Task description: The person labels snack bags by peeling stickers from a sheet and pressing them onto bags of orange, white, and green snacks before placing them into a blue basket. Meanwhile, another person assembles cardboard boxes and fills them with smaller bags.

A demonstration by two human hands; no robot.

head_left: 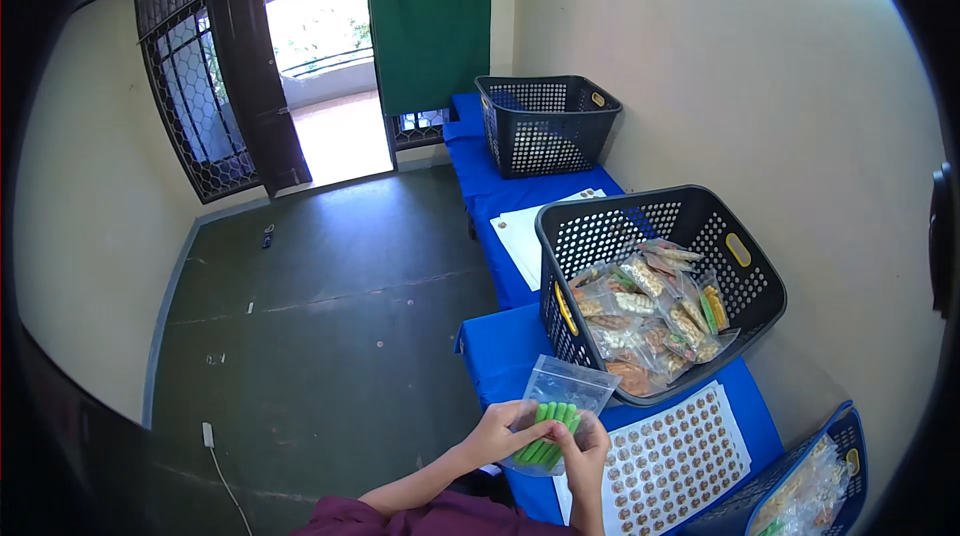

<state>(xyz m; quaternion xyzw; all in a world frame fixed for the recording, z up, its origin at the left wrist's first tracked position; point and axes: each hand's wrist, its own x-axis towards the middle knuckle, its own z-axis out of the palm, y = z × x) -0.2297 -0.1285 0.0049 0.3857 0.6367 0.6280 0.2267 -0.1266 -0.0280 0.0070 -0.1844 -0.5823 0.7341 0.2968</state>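
Note:
Between both hands is a clear zip bag (pixel 573 383) with several bright green sticks (pixel 548 432) inside. My left hand (pixel 497 433) grips the bag's left side, fingers closed. On the other side my right hand (pixel 585 446) is closed on it too, its thumb across the front of the sticks. The bag's top edge points away from me, toward a large black basket (pixel 690 198). Under and beside my right hand lies a white sheet of round brown stickers (pixel 680 456) on the blue cloth (pixel 500 346).
The black basket holds several filled clear bags (pixel 650 311). A blue basket (pixel 735 508) with more bags stands at lower right. Farther back are another black basket (pixel 545 136) and white sheets (pixel 520 241). A white cord (pixel 228 484) lies on the floor.

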